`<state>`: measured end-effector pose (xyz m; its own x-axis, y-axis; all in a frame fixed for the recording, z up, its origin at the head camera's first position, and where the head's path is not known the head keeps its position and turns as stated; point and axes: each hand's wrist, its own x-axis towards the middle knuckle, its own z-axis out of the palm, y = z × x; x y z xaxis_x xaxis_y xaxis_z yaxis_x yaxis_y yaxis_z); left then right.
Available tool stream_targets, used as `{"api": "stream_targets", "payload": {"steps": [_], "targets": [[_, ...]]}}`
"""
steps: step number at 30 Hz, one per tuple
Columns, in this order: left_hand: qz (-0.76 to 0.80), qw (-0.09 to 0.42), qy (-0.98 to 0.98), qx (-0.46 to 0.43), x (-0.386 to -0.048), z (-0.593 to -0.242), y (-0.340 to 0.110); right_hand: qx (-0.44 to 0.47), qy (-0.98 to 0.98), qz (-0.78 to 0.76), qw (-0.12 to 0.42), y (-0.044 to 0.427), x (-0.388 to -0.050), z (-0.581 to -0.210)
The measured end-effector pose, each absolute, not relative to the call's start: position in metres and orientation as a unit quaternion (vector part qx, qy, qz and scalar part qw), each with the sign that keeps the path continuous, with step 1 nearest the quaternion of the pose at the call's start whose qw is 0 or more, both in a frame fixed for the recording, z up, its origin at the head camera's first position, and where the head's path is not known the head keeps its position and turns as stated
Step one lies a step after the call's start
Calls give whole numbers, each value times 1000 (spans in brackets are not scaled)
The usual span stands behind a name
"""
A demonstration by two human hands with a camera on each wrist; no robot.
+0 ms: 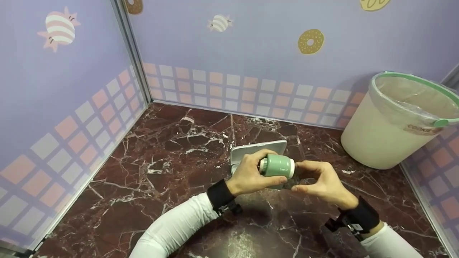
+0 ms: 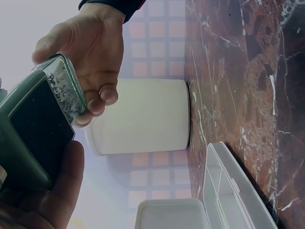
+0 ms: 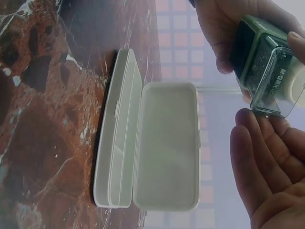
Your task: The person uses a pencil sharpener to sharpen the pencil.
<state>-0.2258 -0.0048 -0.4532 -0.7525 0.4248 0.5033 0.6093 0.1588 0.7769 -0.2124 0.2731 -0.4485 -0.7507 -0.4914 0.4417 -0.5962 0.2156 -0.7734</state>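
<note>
A green pencil sharpener [image 1: 278,166] with a white end is gripped by my left hand [image 1: 251,173], thumb along its near side. At its right end is a clear shavings drawer [image 2: 66,88] with dark pencil shavings inside. My right hand [image 1: 324,179] pinches this drawer between thumb and fingers; the right wrist view shows fingertips [image 3: 245,119] against its edge. Whether the drawer is still joined to the body I cannot tell. Beneath and behind the hands lies a pale pencil case [image 3: 167,148] with its lid up. My left hand partly hides the case in the head view.
A white bin [image 1: 380,125] with a green rim and a clear liner stands at the back right. Patterned lilac walls [image 1: 251,46] close off the back and sides. Dark red marbled surface [image 1: 172,150] lies under everything, with small white specks on it.
</note>
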Motion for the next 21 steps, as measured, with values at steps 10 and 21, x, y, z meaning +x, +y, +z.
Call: {"api": "stream_targets", "payload": {"steps": [10,21], "targets": [[-564,79,-765,-301,-227,-456,-7,288,-795,533,43,294,-209,-448],[-564,78,-766,-297,-226,-458,-6,285,-773,556,111,314,-212,-434]]}}
